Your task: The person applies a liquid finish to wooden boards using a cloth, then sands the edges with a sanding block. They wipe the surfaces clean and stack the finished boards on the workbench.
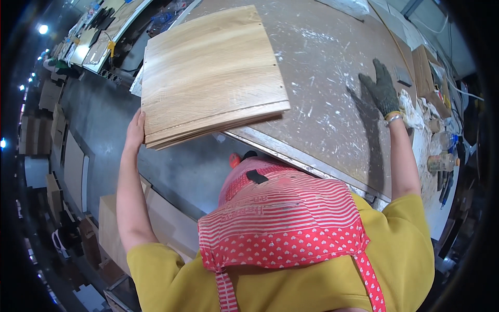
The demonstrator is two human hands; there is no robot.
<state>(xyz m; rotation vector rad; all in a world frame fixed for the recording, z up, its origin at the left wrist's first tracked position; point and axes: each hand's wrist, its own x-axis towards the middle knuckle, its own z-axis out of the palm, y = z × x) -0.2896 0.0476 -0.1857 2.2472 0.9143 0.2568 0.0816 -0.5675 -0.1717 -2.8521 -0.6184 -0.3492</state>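
A stack of light wood-grain boards [213,73] lies at the far left of the worktable, its left part jutting past the table's edge. Small dark holes run along the top board's right side. My bare left hand [136,129] grips the stack's near left corner; some of its fingers are hidden by the boards. My right hand [382,91], in a dark work glove, is open with fingers spread and holds nothing. It is over the right side of the worktable [322,104], casting a long shadow there. Nearest to it is a small grey block [403,76].
A cardboard box [431,78] of small items, a crumpled white cloth [410,110] and a plastic jar [441,162] line the right side. Boards [75,166] lean at the left, and panels [150,208] stand below my left arm. Another cluttered bench [112,36] is at the far left.
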